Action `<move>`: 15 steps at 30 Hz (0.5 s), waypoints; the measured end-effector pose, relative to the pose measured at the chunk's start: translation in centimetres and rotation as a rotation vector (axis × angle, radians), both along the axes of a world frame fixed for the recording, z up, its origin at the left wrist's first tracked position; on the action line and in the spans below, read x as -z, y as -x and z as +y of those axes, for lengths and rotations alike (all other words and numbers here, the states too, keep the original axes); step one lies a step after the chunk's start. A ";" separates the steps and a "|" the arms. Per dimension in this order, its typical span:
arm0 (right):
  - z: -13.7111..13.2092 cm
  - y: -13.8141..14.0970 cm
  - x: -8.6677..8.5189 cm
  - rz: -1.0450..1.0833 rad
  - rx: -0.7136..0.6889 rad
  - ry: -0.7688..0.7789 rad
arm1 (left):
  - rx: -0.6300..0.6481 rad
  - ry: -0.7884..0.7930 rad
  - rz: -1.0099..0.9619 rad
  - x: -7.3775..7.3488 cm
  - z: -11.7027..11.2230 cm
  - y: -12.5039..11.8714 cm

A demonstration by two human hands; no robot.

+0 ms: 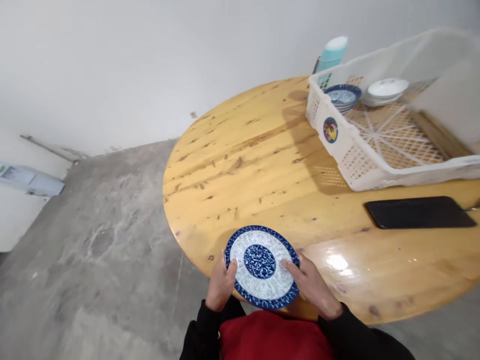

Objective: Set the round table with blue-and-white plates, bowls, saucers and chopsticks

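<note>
A round blue-and-white patterned plate (pixel 260 265) sits at the near edge of the round wooden table (pixel 255 165). My left hand (pixel 220 286) grips its left rim, fingers curled round the edge. On the plate's right rim lies my right hand (pixel 314 288), its thumb on the top face and the fingers closed on the edge. Both sleeves are black.
A white plastic basket (pixel 360 160) stands at the table's far right, holding a blue patterned bowl (pixel 343 96) and a white bowl (pixel 387 89). A teal-and-white container (pixel 331 54) stands behind it. A black phone (pixel 420 212) lies on the right. Grey concrete floor (pixel 93 250) lies left.
</note>
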State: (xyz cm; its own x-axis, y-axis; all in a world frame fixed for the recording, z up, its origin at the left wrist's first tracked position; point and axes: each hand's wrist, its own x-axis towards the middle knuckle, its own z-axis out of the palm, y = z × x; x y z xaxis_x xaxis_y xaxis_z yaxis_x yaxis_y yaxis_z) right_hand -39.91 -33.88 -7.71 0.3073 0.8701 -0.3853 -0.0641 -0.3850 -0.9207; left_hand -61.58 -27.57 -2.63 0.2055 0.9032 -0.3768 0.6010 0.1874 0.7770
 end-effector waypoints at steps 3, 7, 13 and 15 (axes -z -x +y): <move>0.7 1.5 0.8 0.048 0.155 0.043 | 0.113 0.052 0.033 0.8 3.8 0.5; 2.5 4.7 1.2 0.131 0.359 0.081 | 0.336 0.101 0.020 1.3 9.6 1.3; 7.9 9.7 0.5 0.174 0.632 0.109 | 0.582 0.072 0.155 1.6 19.0 2.0; 10.3 10.3 0.7 0.170 0.678 0.098 | 0.628 0.042 0.205 2.0 22.0 1.7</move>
